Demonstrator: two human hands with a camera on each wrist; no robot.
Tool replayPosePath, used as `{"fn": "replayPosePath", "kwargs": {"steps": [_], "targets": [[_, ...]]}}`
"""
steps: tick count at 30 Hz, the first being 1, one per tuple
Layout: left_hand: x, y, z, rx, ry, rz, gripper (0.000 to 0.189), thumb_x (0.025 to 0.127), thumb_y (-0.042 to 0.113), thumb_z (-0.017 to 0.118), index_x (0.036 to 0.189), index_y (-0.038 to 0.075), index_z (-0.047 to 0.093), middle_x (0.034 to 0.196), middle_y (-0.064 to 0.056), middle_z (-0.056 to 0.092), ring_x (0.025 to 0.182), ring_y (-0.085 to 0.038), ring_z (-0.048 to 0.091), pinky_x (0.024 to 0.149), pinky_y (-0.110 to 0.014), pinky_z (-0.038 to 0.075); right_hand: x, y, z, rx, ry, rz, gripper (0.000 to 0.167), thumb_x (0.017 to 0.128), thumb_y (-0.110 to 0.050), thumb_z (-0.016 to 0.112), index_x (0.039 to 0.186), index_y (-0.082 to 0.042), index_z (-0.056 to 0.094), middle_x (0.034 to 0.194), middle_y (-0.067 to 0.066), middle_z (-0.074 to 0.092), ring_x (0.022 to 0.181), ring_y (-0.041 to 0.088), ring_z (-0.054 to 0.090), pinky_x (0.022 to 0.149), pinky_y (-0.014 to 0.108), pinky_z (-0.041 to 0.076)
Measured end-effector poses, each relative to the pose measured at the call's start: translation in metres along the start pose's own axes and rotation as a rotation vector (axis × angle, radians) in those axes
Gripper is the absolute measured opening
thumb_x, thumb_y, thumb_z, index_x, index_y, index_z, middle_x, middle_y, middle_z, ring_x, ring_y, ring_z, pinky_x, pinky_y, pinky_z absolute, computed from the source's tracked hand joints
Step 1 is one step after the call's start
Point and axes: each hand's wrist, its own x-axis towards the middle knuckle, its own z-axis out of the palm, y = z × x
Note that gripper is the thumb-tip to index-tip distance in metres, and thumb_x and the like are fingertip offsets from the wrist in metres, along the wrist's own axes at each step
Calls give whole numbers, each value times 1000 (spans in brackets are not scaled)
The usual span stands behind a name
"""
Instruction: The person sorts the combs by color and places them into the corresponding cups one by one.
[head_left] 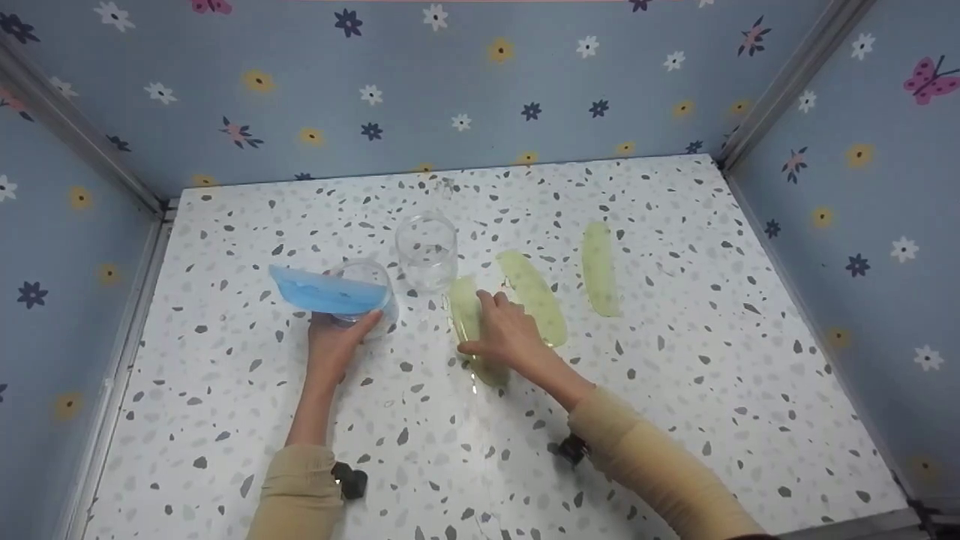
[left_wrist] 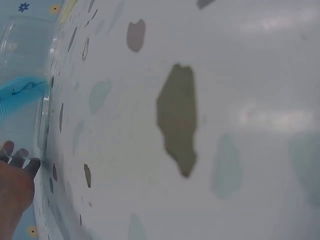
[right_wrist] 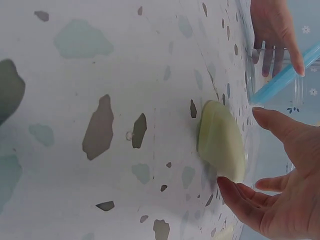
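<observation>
My left hand (head_left: 334, 341) grips a clear plastic cup (head_left: 367, 271), thumb on one side and fingers on the other. A blue comb (head_left: 330, 292) leans slanted in that cup; its teeth show in the left wrist view. My right hand (head_left: 510, 328) is over the leftmost pale green comb-shaped piece (head_left: 466, 304), thumb on its left and fingers on its right. In the right wrist view the thumb and fingers are spread apart beside this green piece (right_wrist: 223, 142). Whether the fingertips touch it, I cannot tell.
Just right of my right hand lies a second pale green piece (head_left: 536, 296), with a third (head_left: 600, 270) farther right. Another clear cup (head_left: 426, 251) stands behind, between the hands. Flower-patterned walls (head_left: 480, 90) enclose the speckled tabletop (head_left: 675, 390) at the back and sides.
</observation>
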Motion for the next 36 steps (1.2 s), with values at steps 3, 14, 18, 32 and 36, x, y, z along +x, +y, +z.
{"fn": "replayPosePath", "kwargs": {"steps": [3,14,18,32,36], "targets": [[-1,1,0,5,18,-7,117,84,42,85,166,12,7,170,-14,25,160,-30,24,134,-41,17,0,-1,2,-31,-4,0,103,76,-54,86,156,-9,39,136,16,57,114,36,62,95,49,58],[2,1,-1,13,80,-18,121,82,49,84,166,12,6,170,-15,24,160,-30,23,135,-41,16,1,-5,8,-45,-6,-1,101,78,-47,85,156,-5,36,140,19,53,119,35,61,99,47,57],[2,3,-2,14,105,-13,121,82,50,84,166,11,5,169,-15,25,160,-31,24,134,-42,16,0,-6,8,-67,0,7,90,79,-41,83,150,-4,41,136,17,54,113,34,62,94,47,58],[4,6,-3,2,165,-22,123,82,53,83,166,14,3,171,-12,22,161,-27,21,135,-39,14,-2,-5,3,-108,-35,11,90,74,-45,87,141,1,48,134,19,54,113,35,62,96,47,58],[4,7,-4,-3,167,-38,124,82,54,83,167,16,0,172,-10,18,162,-27,18,135,-40,12,-3,-2,1,-104,-49,18,95,71,-45,87,142,3,48,134,21,54,112,36,62,95,47,58]]}}
